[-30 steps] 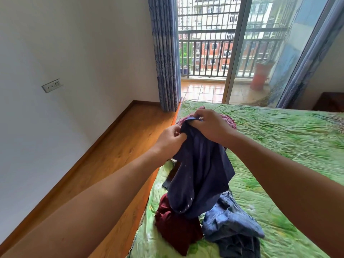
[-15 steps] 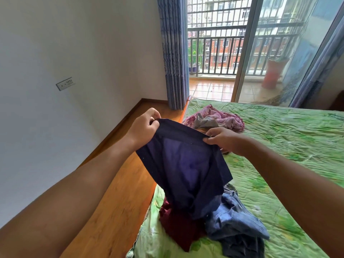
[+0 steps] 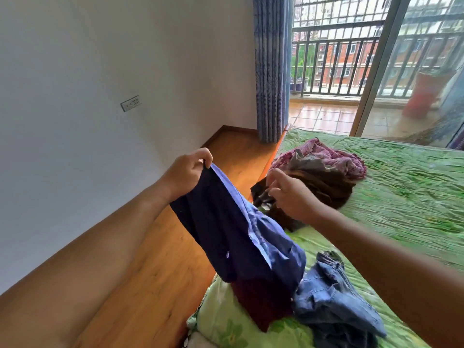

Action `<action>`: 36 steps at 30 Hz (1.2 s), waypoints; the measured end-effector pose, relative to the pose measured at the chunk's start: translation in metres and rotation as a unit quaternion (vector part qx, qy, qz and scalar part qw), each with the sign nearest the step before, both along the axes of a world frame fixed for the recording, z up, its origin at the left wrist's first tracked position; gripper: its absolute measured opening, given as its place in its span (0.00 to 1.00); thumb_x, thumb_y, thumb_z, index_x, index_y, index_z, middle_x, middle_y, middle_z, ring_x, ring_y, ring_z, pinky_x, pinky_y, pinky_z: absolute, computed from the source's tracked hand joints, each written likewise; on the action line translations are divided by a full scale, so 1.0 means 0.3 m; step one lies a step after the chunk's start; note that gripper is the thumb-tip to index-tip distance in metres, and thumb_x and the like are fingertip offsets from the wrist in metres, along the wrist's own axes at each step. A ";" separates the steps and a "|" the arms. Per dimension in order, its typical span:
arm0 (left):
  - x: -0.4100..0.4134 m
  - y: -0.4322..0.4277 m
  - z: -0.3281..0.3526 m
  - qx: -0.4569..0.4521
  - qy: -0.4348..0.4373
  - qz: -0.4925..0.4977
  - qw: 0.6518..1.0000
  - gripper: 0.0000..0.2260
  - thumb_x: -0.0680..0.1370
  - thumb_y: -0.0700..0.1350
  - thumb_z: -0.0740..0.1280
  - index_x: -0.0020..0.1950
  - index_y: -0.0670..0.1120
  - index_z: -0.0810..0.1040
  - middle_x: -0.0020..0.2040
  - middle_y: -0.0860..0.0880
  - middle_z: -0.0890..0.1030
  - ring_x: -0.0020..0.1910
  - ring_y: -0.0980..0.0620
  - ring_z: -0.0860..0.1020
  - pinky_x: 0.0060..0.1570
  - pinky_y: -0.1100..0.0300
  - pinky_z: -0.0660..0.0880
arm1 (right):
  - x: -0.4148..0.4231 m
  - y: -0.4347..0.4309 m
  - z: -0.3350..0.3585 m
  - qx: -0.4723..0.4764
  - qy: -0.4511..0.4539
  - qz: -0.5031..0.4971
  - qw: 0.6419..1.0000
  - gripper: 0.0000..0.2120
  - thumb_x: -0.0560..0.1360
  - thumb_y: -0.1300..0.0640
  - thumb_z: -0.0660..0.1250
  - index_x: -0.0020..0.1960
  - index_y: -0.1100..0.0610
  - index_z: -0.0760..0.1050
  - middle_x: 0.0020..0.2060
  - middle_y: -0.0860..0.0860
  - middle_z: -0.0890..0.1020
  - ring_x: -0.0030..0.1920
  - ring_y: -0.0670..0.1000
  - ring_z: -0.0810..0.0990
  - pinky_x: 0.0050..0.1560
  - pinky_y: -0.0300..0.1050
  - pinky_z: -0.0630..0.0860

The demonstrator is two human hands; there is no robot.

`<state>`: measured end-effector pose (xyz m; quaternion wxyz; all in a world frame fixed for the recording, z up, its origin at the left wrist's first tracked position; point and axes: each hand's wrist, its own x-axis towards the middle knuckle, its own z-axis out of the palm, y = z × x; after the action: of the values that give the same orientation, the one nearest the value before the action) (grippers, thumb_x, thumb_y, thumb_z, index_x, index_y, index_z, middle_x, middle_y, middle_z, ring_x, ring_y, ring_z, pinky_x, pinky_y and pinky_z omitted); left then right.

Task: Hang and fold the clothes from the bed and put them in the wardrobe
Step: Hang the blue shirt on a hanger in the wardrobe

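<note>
Two hands: both are raised over the near left side of the bed (image 3: 406, 197), with bare forearms stretched forward.
Writing: the only marks are on the wall socket (image 3: 131, 103), and they are too small to read.
Left hand (image 3: 187, 172): lifted highest, out over the floor edge. Its fingers and thumb are curled tight on the top edge of the navy shirt (image 3: 233, 237).
Right hand (image 3: 292, 197): lower and to the right, blurred, with fingers half curled and apart from the shirt. They reach toward a dark cloth edge, but I cannot tell whether they pinch it.
Navy shirt: it hangs slack from the left hand, showing a lighter blue strip with a white button. Its lower end rests on the clothes heap on the bed.
Heap near the bed corner: a dark red garment (image 3: 261, 307) lies under the shirt, with crumpled jeans (image 3: 334, 297) just beside it.
Farther pile: a pink patterned cloth (image 3: 331, 155) lies on a brown garment (image 3: 329, 187) behind the right hand.
Bed surface: a wrinkled green leaf-print cover.
Floor (image 3: 160, 259): warm wooden boards with a matching skirting.
Room: a plain white wall (image 3: 75, 71) stands on the left. A blue curtain (image 3: 270, 71) hangs beside a sliding glass door (image 3: 371, 71).
Outside: a tiled balcony with a dark railing (image 3: 336, 64), a red pot (image 3: 424, 96) and brick buildings beyond.
</note>
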<state>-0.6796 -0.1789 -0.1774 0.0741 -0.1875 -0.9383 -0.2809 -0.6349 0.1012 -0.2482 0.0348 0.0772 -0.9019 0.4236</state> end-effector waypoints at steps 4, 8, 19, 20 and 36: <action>0.057 0.057 0.050 -0.025 0.016 -0.023 0.999 0.18 0.78 0.35 0.56 0.39 0.54 0.79 0.39 0.57 0.80 0.42 0.57 0.79 0.45 0.60 0.75 | 0.136 -0.226 -0.064 0.163 0.177 0.143 0.960 0.13 0.80 0.47 0.56 0.63 0.42 0.69 0.51 0.49 0.73 0.45 0.55 0.77 0.41 0.51 0.77; 0.111 0.078 0.101 -0.051 0.025 -0.025 0.998 0.17 0.79 0.36 0.57 0.44 0.51 0.83 0.42 0.54 0.84 0.42 0.53 0.81 0.47 0.58 0.77 | 0.141 -0.337 -0.118 0.275 0.118 0.074 0.951 0.20 0.81 0.40 0.56 0.68 0.49 0.66 0.55 0.55 0.71 0.53 0.60 0.76 0.44 0.53 0.78; 0.194 0.017 0.132 0.001 0.008 -0.024 1.000 0.10 0.78 0.39 0.65 0.48 0.49 0.85 0.45 0.55 0.84 0.44 0.54 0.83 0.48 0.58 0.81 | 0.002 -0.310 -0.201 0.135 0.029 -0.051 0.989 0.32 0.74 0.43 0.68 0.72 0.50 0.60 0.64 0.54 0.72 0.65 0.60 0.71 0.63 0.60 0.71; 0.198 0.020 0.136 0.018 0.007 -0.034 0.999 0.10 0.78 0.38 0.65 0.48 0.49 0.85 0.45 0.57 0.84 0.45 0.57 0.83 0.48 0.62 0.81 | -0.006 -0.316 -0.207 0.138 0.022 -0.048 0.989 0.33 0.73 0.42 0.69 0.72 0.48 0.59 0.67 0.54 0.69 0.68 0.59 0.68 0.67 0.61 0.69; -0.068 -0.176 0.028 -0.339 0.042 -0.002 0.940 0.15 0.72 0.60 0.73 0.54 0.59 0.74 0.47 0.56 0.70 0.40 0.53 0.75 0.39 0.57 0.74 | -0.105 -0.081 -0.083 0.149 0.066 -0.090 0.983 0.09 0.72 0.56 0.68 0.48 0.52 0.68 0.44 0.52 0.80 0.46 0.62 0.79 0.45 0.53 0.75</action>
<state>-0.7001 -0.2315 -0.1689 0.0450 -0.2147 -0.9737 0.0619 -0.6665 0.0770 -0.2730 0.1201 0.0276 -0.9540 0.2734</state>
